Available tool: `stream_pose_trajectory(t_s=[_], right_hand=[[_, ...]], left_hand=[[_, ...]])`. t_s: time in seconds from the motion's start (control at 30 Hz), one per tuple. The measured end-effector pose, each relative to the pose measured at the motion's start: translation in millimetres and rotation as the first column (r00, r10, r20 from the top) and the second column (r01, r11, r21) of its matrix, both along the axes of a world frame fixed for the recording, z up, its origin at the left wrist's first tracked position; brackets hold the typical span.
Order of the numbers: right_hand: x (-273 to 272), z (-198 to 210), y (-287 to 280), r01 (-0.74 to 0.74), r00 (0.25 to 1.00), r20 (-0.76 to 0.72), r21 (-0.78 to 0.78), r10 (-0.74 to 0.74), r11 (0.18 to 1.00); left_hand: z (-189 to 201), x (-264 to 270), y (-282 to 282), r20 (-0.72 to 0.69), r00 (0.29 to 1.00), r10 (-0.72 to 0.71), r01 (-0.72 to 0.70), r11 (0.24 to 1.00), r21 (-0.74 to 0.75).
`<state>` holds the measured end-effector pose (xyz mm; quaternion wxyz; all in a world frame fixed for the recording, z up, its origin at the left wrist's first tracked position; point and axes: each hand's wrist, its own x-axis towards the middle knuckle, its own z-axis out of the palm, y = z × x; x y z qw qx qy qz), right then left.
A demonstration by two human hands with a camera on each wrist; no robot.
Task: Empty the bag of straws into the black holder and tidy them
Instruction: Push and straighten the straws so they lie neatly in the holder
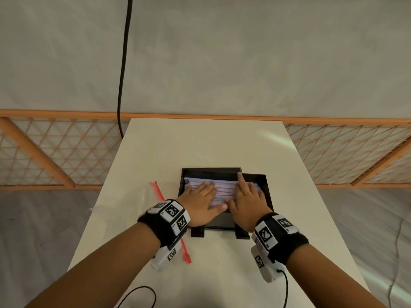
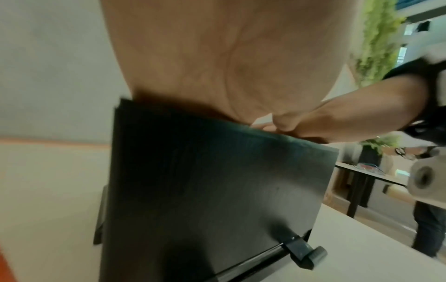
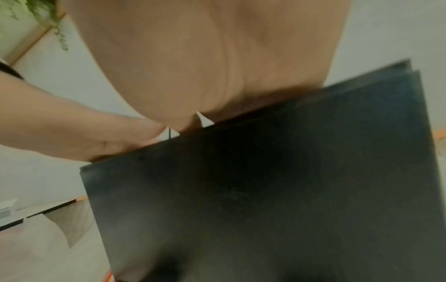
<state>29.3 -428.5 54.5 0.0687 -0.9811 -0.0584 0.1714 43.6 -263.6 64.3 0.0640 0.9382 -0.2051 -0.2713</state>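
Observation:
A black holder (image 1: 260, 185) stands on the white table (image 1: 200, 143), filled with a flat layer of pale wrapped straws (image 1: 224, 188). My left hand (image 1: 203, 197) lies flat on the left part of the straws, fingers straight. My right hand (image 1: 244, 196) rests on the right part, its index finger stretched to the holder's back wall. The clear bag (image 1: 124, 210) with a red zip strip lies flat on the table, left of the holder, partly under my left wrist. Both wrist views show a palm (image 2: 217, 57) above the holder's black front wall (image 2: 217, 181); the straws are hidden there.
A black cable (image 1: 123, 63) hangs down behind the table's far left corner. An orange lattice fence (image 1: 55, 152) runs behind the table. Thin cables (image 1: 138, 296) trail from the wrist cameras near the front edge. In the left wrist view another table and a person stand at the right.

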Motion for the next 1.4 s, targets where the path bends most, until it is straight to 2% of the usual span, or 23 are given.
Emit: stream_pose_trajectory(t_s=[0.03, 0.1, 0.2, 0.33, 0.4, 0.53, 0.6, 0.63, 0.7, 0.77, 0.8, 0.83, 0.93, 0.97, 1.03, 1.07, 1.1, 1.17, 1.27, 1.4], right_hand=[[-2, -1, 0, 0.020, 0.999, -0.028, -0.029, -0.021, 0.999], [-6, -1, 0, 0.050, 0.994, -0.091, -0.055, -0.055, 0.997], [-8, -1, -1, 0.043, 0.996, -0.072, -0.064, -0.048, 0.997], [0, -2, -3, 0.010, 0.996, -0.091, -0.003, -0.010, 1.000], [1, -3, -8, -0.006, 0.997, -0.075, 0.015, 0.007, 1.000], [1, -7, -14, -0.007, 0.997, -0.078, 0.061, 0.011, 0.998], [2, -4, -15, -0.018, 0.997, -0.077, 0.088, 0.025, 0.996], [1, -2, -17, -0.036, 0.999, -0.028, 0.122, 0.040, 0.992], [-5, 2, -23, -0.043, 0.977, 0.215, 0.210, -0.003, 0.977], [-12, 1, -34, 0.044, 0.881, 0.443, 0.269, -0.164, 0.962], [-14, -4, -40, 0.111, 0.856, 0.457, 0.296, -0.242, 0.949], [-16, -8, -45, 0.169, 0.872, 0.385, 0.343, -0.303, 0.924], [-20, -13, -49, 0.305, 0.938, -0.021, 0.528, -0.347, 0.792], [-19, -12, -49, 0.321, 0.937, -0.065, 0.542, -0.342, 0.776], [-14, -12, -48, 0.329, 0.929, -0.047, 0.557, -0.367, 0.762], [-10, -13, -48, 0.342, 0.921, -0.042, 0.565, -0.388, 0.751], [-7, -15, -49, 0.353, 0.916, -0.046, 0.567, -0.399, 0.744], [-4, -18, -51, 0.367, 0.909, -0.044, 0.556, -0.414, 0.746], [-4, -16, -56, 0.383, 0.896, -0.027, 0.548, -0.442, 0.744], [-6, -9, -53, 0.356, 0.902, -0.001, 0.566, -0.432, 0.743]], left_hand=[[-2, 1, 2, -0.005, 1.000, 0.022, -0.022, 0.999, -0.034], [-8, 3, 7, 0.079, 0.993, 0.083, -0.077, 0.994, -0.076], [-16, 3, 5, 0.190, 0.976, 0.104, -0.106, 0.994, 0.003], [-14, 4, -4, 0.139, 0.989, 0.058, -0.064, 0.997, 0.041], [-12, 3, -2, 0.204, 0.977, 0.057, -0.058, 0.998, -0.001], [-13, -3, 10, 0.395, 0.900, 0.182, -0.144, 0.982, -0.125], [-16, -6, 18, 0.358, 0.895, 0.266, -0.230, 0.963, -0.140], [-19, -9, 23, 0.311, 0.899, 0.310, -0.279, 0.950, -0.140], [-25, -14, 30, 0.248, 0.897, 0.367, -0.336, 0.928, -0.159], [-29, -20, 33, 0.246, 0.879, 0.408, -0.363, 0.908, -0.211], [-29, -24, 33, 0.235, 0.864, 0.445, -0.390, 0.888, -0.245], [-30, -27, 33, 0.214, 0.845, 0.489, -0.427, 0.860, -0.279], [-34, -35, 37, 0.132, 0.800, 0.585, -0.484, 0.760, -0.433], [-34, -36, 38, 0.066, 0.789, 0.611, -0.491, 0.692, -0.529], [-27, -38, 37, -0.122, 0.741, 0.660, -0.546, 0.487, -0.682], [-22, -37, 35, -0.218, 0.711, 0.669, -0.590, 0.397, -0.703], [-19, -36, 33, -0.274, 0.692, 0.668, -0.618, 0.352, -0.703], [-14, -34, 30, -0.278, 0.712, 0.645, -0.599, 0.351, -0.720], [-11, -33, 31, -0.221, 0.748, 0.626, -0.553, 0.403, -0.729], [-11, -35, 29, -0.188, 0.716, 0.672, -0.546, 0.370, -0.752]])
